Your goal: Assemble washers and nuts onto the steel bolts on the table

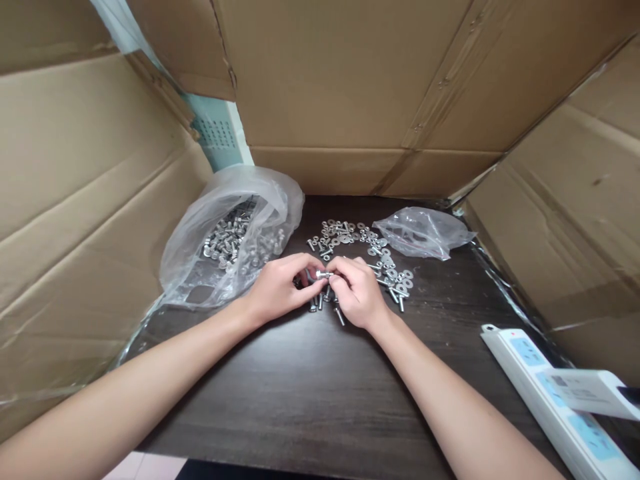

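Note:
Between my two hands, over the middle of the dark table, is a small silver bolt [323, 274] lying sideways. The thumb and fingers of my left hand [285, 287] close around its head end. My right hand [356, 288] pinches the other end, and its fingertips hide whatever sits there. Several loose bolts [340, 316] lie under and just in front of the hands. Behind and right of them, nuts, flat washers [345, 238] and more bolts are scattered in a loose arc.
A clear plastic bag [233, 180] full of assembled bolts stands open at left. A flatter clear bag [425, 232] lies at back right. Cardboard walls [350, 80] enclose the table [280, 407] on three sides. A white power strip [550, 393] with a plug runs along the right.

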Demonstrator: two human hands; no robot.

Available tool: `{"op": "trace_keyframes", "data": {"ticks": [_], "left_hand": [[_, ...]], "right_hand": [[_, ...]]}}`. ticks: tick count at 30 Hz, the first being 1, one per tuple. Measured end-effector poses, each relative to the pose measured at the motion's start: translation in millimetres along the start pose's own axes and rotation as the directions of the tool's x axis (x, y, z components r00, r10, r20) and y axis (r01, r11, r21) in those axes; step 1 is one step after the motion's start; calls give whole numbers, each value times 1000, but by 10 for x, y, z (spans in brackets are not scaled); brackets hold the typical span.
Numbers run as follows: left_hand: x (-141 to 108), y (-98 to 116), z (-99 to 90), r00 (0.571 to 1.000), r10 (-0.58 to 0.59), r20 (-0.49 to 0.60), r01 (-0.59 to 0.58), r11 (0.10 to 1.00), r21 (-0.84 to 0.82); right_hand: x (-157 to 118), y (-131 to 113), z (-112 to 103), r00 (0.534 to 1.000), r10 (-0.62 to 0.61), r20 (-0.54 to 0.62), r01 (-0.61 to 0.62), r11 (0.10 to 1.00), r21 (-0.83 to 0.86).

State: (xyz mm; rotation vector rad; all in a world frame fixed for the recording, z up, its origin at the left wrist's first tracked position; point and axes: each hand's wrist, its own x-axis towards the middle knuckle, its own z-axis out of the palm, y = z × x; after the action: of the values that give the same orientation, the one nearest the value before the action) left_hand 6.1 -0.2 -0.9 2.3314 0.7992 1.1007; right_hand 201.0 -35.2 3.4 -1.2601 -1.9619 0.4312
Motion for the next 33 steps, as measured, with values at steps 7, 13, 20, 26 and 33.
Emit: {"op": "trace_keyframes", "data": {"ticks": [7, 13, 20, 26, 33], "left_hand": [[-4, -6, -5, 1000, -12, 6, 12, 1000, 6], [-2, -4, -9, 1000, -12, 3, 12, 1000, 11], [-6, -12, -6, 1000, -18, 10, 18, 1000, 4], [-6, -1, -9, 1000, -4, 14, 4, 1000, 1], [-15, -8, -1, 1000, -7, 22, 7, 1000, -2]], "right_hand": [[-2, -18, -12, 1000, 12, -16, -13, 1000, -15], [-4, -22, -17, 999, -16, -29, 16, 1000, -12], [-4, 0, -2, 1000, -3, -10, 3, 1000, -9], [-1, 8, 2, 1000, 2, 7, -1, 1000, -26], [2, 0, -6, 999, 14, 36, -12, 999, -50]]}}
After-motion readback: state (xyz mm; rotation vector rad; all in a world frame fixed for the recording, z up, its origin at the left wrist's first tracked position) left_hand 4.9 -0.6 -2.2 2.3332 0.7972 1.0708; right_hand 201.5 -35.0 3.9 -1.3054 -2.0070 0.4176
